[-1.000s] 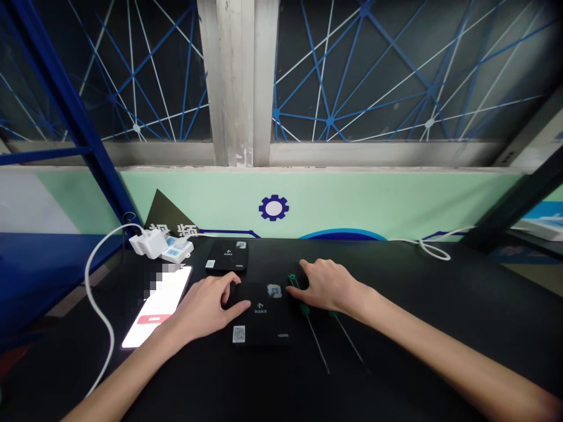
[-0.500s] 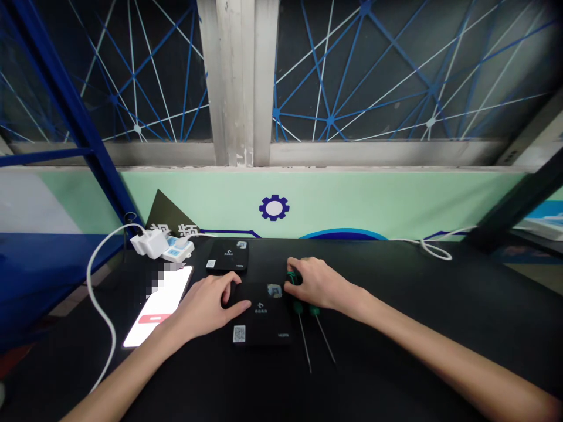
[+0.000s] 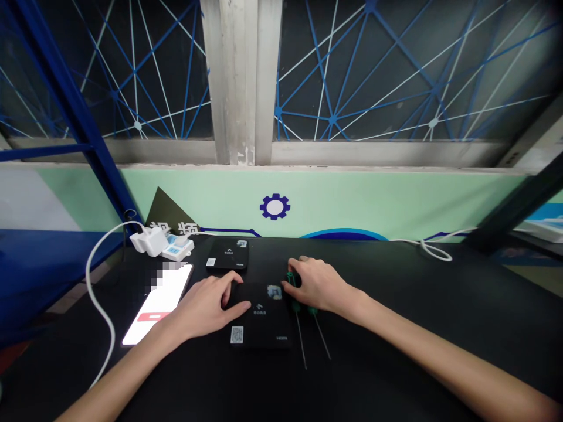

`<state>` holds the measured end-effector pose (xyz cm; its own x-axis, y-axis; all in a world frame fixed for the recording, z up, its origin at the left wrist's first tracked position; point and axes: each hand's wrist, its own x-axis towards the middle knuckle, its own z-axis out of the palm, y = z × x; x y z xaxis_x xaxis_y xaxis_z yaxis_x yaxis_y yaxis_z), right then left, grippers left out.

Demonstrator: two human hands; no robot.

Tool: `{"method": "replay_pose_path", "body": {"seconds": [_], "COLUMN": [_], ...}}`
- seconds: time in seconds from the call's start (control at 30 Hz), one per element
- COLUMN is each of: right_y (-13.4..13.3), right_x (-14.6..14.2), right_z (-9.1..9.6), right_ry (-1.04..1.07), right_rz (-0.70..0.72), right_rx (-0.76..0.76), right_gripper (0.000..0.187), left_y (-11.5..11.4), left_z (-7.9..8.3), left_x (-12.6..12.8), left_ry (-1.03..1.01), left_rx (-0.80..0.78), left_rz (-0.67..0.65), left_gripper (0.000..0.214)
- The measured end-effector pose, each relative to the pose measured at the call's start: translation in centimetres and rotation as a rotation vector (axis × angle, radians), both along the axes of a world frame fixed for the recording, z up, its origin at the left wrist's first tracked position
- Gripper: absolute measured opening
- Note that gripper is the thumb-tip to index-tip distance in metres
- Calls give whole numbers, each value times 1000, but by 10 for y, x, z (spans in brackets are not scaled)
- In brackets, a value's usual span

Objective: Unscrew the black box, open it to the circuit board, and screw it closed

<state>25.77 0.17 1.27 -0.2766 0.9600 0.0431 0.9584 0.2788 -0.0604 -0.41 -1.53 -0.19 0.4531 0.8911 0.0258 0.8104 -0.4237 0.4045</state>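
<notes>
Screwdrivers (image 3: 296,306) with green handles are seen in the head view, a pair, gripped at the handle ends by the right hand (image 3: 319,284). The fingers of that hand are curled narrowly over the handles, and the thumb is held on the side towards the left hand (image 3: 206,308). The two thin shafts are pointed back below the right hand, slightly splayed; whether their tips are supported by the desk (image 3: 417,357) cannot be told.

Between the two hands a black box (image 3: 264,322) is laid flat, its printed top turned up. Its left edge is touched by the left hand, which is spread wide, the thumb placed over the top and the index finger bent at the far left corner. A QR label (image 3: 237,334) is shown on the box, below the left thumb.

Just beyond the left hand a second black box (image 3: 227,255) is placed flat. To the left of that hand a lit phone (image 3: 165,299) is laid, partly covered by the wrist. Beyond the phone, a white adapter (image 3: 152,241) and a power strip (image 3: 178,249) are set, and a white cable (image 3: 89,281) is looped down past the left forearm.
</notes>
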Motion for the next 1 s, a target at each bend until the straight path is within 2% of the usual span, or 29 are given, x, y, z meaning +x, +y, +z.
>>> {"method": "replay_pose_path", "body": {"seconds": [0.27, 0.43, 0.5, 0.57, 0.67, 0.77, 0.9, 1.0], "right_y": [-1, 1, 2, 3, 2, 2, 1, 2], "right_x": [0, 2, 3, 3, 5, 6, 6, 5], "right_z": [3, 2, 2, 3, 5, 5, 4, 3], "right_ry": [-33, -13, 7, 47, 147, 222, 255, 252], "right_rz": [-5, 20, 91, 226, 448, 567, 626, 641], "right_rx": [15, 93, 179, 250, 225, 134, 63, 33], "right_gripper": [37, 33, 30, 27, 29, 40, 70, 80], "left_y": [1, 2, 3, 3, 4, 5, 5, 5], "left_z": [-2, 0, 0, -1, -1, -2, -3, -4], "left_x": [0, 0, -1, -3, -5, -6, -7, -7], "left_ry": [13, 15, 8, 4, 11, 19, 19, 14], "left_rx": [-8, -43, -46, -47, -50, -33, -30, -31], "left_rz": [0, -1, 6, 11, 8, 19, 45, 48], "left_gripper": [58, 59, 58, 57, 56, 57, 60, 60]}}
